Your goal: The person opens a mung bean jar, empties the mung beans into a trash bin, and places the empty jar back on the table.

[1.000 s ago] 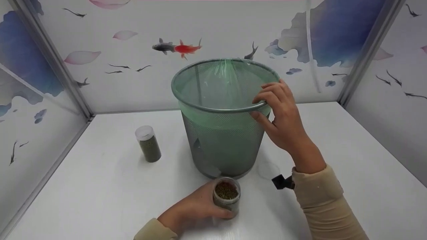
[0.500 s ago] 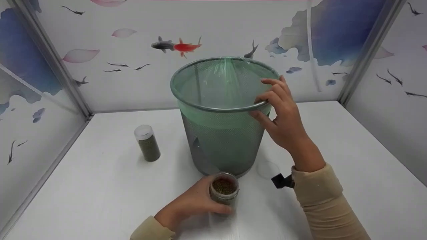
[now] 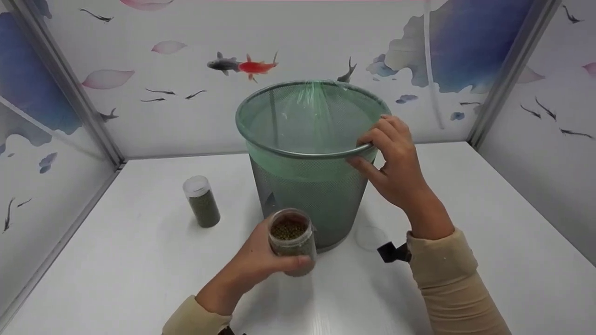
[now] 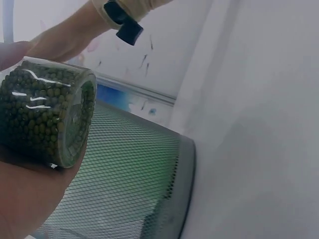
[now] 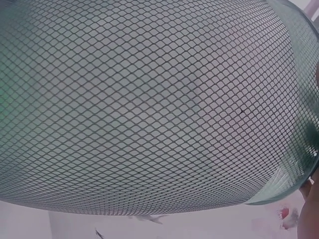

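Observation:
My left hand (image 3: 259, 257) grips a clear open-topped jar (image 3: 293, 246) of green beans, raised off the table in front of the bin. In the left wrist view the jar (image 4: 45, 109) lies across the hand (image 4: 30, 199), its base facing right. My right hand (image 3: 396, 163) pinches the rim of a mesh bin (image 3: 307, 200) lined with a green bag (image 3: 302, 111), thumb outside and fingers over the edge. The right wrist view is filled by the bin's mesh (image 5: 149, 99), with part of the hand (image 5: 310, 204) at the right edge.
A second clear container (image 3: 203, 204) with green contents and a whitish top stands left of the bin. On the white table (image 3: 116, 260), a faint clear disc (image 3: 371, 238) lies right of the bin's base. Printed panels (image 3: 177, 121) surround the table.
The left hand has lifted the jar and moved it up and to the left, in front of the bin. The right hand's raised fingers have come down closer to the rim.

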`<state>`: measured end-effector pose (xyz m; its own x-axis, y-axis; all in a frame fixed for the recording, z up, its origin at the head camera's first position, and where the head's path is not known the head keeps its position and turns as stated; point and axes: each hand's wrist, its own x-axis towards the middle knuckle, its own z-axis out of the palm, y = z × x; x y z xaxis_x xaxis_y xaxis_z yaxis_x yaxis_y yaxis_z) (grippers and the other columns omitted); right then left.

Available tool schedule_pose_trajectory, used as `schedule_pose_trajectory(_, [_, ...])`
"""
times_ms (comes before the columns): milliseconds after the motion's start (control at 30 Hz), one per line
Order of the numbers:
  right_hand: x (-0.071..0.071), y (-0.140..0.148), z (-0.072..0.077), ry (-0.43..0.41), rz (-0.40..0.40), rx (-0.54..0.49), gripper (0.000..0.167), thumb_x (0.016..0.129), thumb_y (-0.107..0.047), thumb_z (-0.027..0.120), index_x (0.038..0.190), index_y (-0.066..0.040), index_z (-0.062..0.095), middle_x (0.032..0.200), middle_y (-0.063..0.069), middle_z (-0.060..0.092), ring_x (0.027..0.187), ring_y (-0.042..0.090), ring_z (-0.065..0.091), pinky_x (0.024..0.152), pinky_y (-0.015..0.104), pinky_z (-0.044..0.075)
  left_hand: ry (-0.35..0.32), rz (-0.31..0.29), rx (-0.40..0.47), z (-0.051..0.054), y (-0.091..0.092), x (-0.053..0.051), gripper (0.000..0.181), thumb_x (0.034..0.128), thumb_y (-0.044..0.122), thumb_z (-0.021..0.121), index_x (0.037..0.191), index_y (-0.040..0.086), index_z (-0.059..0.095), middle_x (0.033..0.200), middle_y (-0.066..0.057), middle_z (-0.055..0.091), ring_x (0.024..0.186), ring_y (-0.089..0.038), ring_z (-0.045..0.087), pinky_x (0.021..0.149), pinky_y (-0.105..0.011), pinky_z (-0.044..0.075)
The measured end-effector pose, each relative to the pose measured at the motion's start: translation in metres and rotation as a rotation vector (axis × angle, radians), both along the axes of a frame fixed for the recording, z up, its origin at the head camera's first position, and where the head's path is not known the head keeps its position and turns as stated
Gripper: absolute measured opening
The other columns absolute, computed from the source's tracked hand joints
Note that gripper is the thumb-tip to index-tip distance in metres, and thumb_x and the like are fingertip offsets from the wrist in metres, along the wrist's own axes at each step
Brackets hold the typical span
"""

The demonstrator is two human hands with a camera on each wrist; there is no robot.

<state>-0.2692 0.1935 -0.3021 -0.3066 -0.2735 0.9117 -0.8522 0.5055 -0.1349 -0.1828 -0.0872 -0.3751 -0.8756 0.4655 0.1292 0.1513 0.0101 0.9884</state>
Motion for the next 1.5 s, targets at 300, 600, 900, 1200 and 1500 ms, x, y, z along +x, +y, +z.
schedule_pose_trajectory(300, [0.002,-0.008,0.0,0.003,-0.012,-0.013,0.057,0.104,-0.058,0.06,0.097,-0.001,0.061,0.09,0.013,0.053,0.104,0.036,0.049,0.098,0.057,0.033,0.159,0.133,0.182,0.044,-0.018,0.003,0.071,0.0817,0.012,0.086,0.143,-0.002,0.052,0.13,-0.014,0.067,0.127,-0.031,0.061,0.108,-0.042,0.05])
schedule_pose_trajectory(600, [0.002,-0.007,0.0,-0.004,-0.001,-0.018,0.061,0.101,-0.061,0.055,0.093,0.0,0.058,0.087,0.013,0.052,0.109,0.039,0.051,0.108,0.057,0.034,0.296,0.273,0.172,0.087,-0.034,0.002,0.057,0.081,-0.002,0.08,0.134,-0.001,0.06,0.122,-0.017,0.067,0.12,-0.034,0.063,0.103,-0.042,0.051])
schedule_pose_trajectory(900, [0.0,-0.004,0.002,0.004,0.03,-0.017,0.061,0.102,-0.061,0.053,0.093,-0.001,0.059,0.088,0.012,0.052,0.097,0.032,0.046,0.095,0.05,0.031,0.363,0.403,0.189,0.128,-0.04,-0.026,0.051,0.08,-0.006,0.077,0.128,0.002,0.062,0.123,-0.018,0.069,0.119,-0.034,0.064,0.1,-0.046,0.048])
schedule_pose_trajectory(1200, [0.001,-0.004,0.004,0.014,0.009,0.008,0.064,0.102,-0.065,0.056,0.09,-0.002,0.059,0.085,0.01,0.05,0.086,0.029,0.042,0.09,0.048,0.028,0.239,0.511,0.141,0.161,-0.055,-0.051,0.061,0.0896,0.007,0.078,0.144,0.003,0.05,0.133,-0.013,0.056,0.123,-0.026,0.053,0.106,-0.051,0.046])
schedule_pose_trajectory(1500, [0.0,-0.007,0.005,0.034,-0.003,-0.01,0.058,0.101,-0.058,0.067,0.085,-0.004,0.053,0.08,0.009,0.044,0.079,0.026,0.036,0.089,0.047,0.027,0.346,0.659,-0.072,0.186,-0.054,-0.076,0.073,0.0858,0.028,0.089,0.146,0.007,0.052,0.138,-0.009,0.057,0.128,-0.022,0.052,0.111,-0.05,0.044])
